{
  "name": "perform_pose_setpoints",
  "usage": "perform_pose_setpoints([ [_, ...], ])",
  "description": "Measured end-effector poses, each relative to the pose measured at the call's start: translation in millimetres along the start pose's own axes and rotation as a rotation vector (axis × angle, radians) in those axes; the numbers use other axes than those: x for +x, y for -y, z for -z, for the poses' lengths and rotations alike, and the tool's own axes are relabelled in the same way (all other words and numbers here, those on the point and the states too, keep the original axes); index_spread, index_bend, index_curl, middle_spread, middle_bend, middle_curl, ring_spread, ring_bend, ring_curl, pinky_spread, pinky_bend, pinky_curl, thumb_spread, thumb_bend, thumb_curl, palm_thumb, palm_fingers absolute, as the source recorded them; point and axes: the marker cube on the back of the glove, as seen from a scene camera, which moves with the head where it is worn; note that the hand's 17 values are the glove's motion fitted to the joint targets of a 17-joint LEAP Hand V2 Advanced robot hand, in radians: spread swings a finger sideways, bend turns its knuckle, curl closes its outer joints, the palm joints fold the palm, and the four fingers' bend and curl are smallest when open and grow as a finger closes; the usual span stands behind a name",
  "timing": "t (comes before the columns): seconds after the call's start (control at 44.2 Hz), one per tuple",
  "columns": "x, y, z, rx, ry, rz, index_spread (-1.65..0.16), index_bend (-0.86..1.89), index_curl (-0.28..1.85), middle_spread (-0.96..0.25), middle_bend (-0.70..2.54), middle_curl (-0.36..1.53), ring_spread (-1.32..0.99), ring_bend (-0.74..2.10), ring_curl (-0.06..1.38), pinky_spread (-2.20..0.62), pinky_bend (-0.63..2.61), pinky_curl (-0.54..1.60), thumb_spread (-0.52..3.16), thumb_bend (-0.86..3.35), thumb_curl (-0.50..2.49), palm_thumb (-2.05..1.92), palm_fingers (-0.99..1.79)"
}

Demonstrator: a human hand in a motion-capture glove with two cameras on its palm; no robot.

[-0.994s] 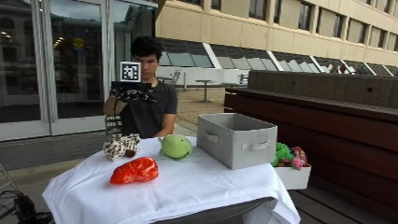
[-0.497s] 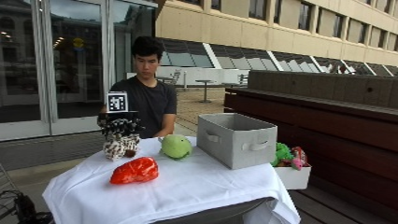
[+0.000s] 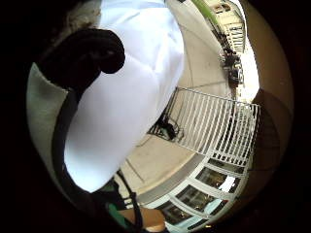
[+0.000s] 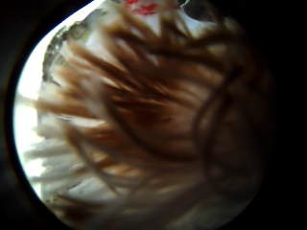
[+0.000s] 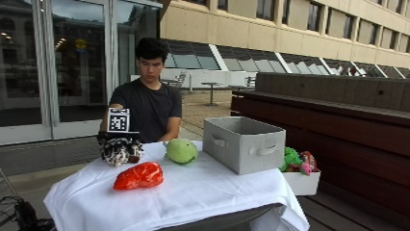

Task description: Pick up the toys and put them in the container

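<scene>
While on table, hand grips brown-white furry toy.

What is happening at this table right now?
A person seated at the table has their gloved right hand on top of the brown-and-white furry toy. The green plush toy and the red toy lie on the white cloth. The grey fabric container stands beside them.
</scene>
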Motion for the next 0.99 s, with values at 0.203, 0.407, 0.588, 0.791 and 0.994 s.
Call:
perform_pose_setpoints([
  [0.203, 9.9, 11.8, -11.4, 0.017, 0.056, -0.035, -0.36, 0.4, 0.41, -0.07, 0.03, 0.17, -0.16, 0.48, 0.32, -0.31, 1.32, 0.45, 1.19, 0.25, 0.32, 0.55, 0.36],
  [0.407, 24.0, 29.0, -10.3, 0.086, 0.116, -0.021, -0.35, 0.4, 0.43, -0.11, 0.2, 0.14, -0.34, 0.82, 0.39, -0.43, 1.27, 0.39, 1.11, 0.26, 0.39, 0.66, 0.75],
  [0.588, 28.5, 32.1, -0.1, 0.029, 0.164, -0.058, -0.33, 0.37, 0.47, -0.25, 0.39, 0.23, -0.43, 0.91, 0.45, -0.49, 1.07, 0.34, 0.88, 0.25, 0.48, 0.77, 1.02],
  [0.791, 11.0, 35.9, 13.0, 0.073, 0.096, -0.056, -0.3, 0.28, 0.51, -0.34, 0.58, 0.32, -0.44, 1.1, 0.51, -0.52, 0.89, 0.32, 0.61, 0.37, 0.6, 1.01, 1.22],
  [0.994, -8.8, 73.9, 48.3, 0.331, 0.091, -0.002, -0.29, 0.31, 0.56, -0.36, 0.75, 0.41, -0.43, 1.09, 0.5, -0.49, 0.87, 0.35, 0.3, 0.32, 0.65, 0.96, 1.21],
])
